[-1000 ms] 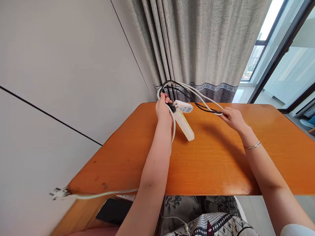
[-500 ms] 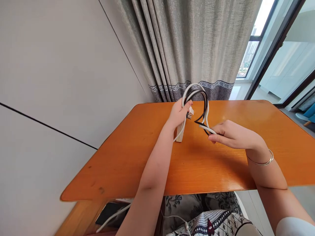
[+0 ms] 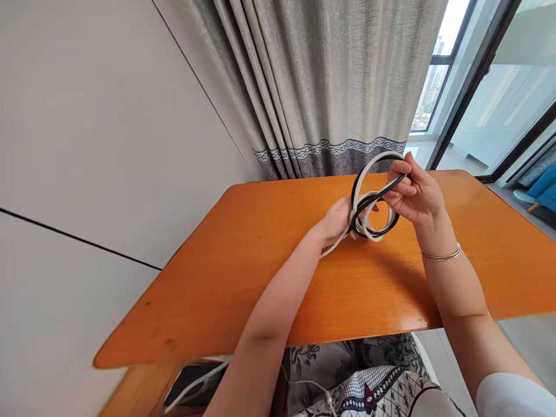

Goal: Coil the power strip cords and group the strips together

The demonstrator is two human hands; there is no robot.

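A white cable [image 3: 364, 172] and a black cable [image 3: 382, 192] are looped together over the middle of the table. The loops are gathered in my left hand [image 3: 337, 220], whose fingers are wrapped round them and partly hidden. My right hand [image 3: 419, 194] pinches the upper right of a raised loop, with black and white strands passing between thumb and fingers. Below it, a smaller coil of both cables hangs by my left fingertips. A length of white cable runs down from the bundle beside my left wrist.
The orange wooden table [image 3: 243, 260] has a grey wall [image 3: 78, 145] on its left and a grey curtain [image 3: 339, 87] behind. Below its front left edge lies a dark flat object [image 3: 185, 376] with a thick white cable [image 3: 197, 385] across it.
My right hand has risen and moved away, now holding up a wide loop of cable. My left hand has shifted right and lower. The pale block seen beneath it before is now hidden.
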